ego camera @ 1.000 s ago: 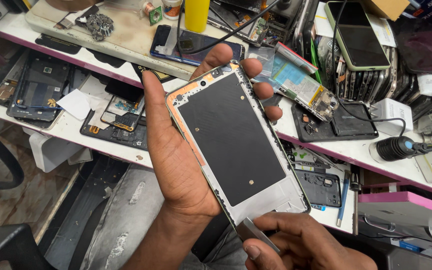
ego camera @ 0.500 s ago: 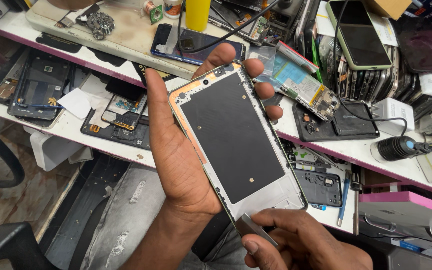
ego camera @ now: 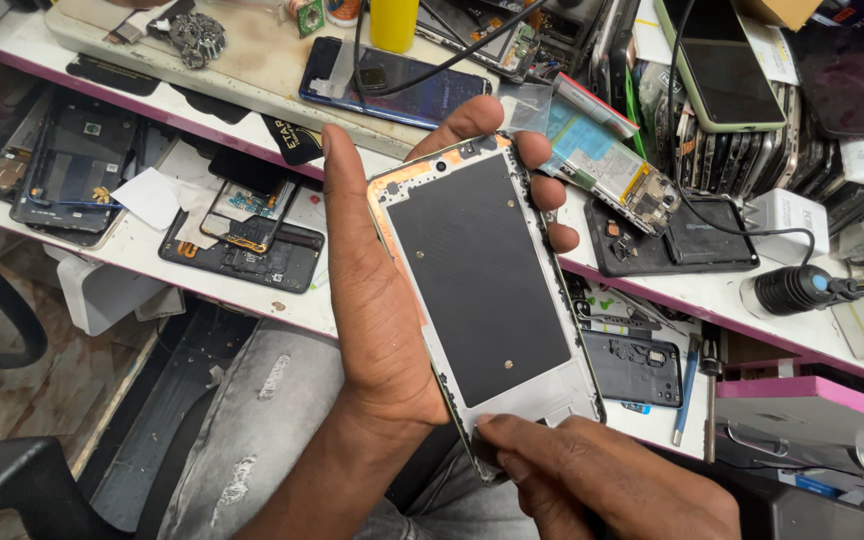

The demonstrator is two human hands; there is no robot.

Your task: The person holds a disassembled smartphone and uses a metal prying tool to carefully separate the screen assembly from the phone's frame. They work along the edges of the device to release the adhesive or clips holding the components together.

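Right hand point(ego camera: 592, 475) at 6 o'clock pinching the bottom edge of one opened phone frame point(ego camera: 482, 290), left hand point(ego camera: 382, 300) cradling that frame at centre, fingers wrapped round its sides, two gutted phone backs point(ego camera: 252, 245) at 9 o'clock on the white tabletop point(ego camera: 142, 250), one yellow bottle point(ego camera: 394, 22) at 12 o'clock.

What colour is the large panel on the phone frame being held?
Matte black panel, set in a silvery frame; shown best in the head view.

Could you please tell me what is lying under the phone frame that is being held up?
Behind the phone frame lie the left hand's palm and fingers, which grip its edges. The right hand covers its bottom corner. The bench directly beneath is hidden.
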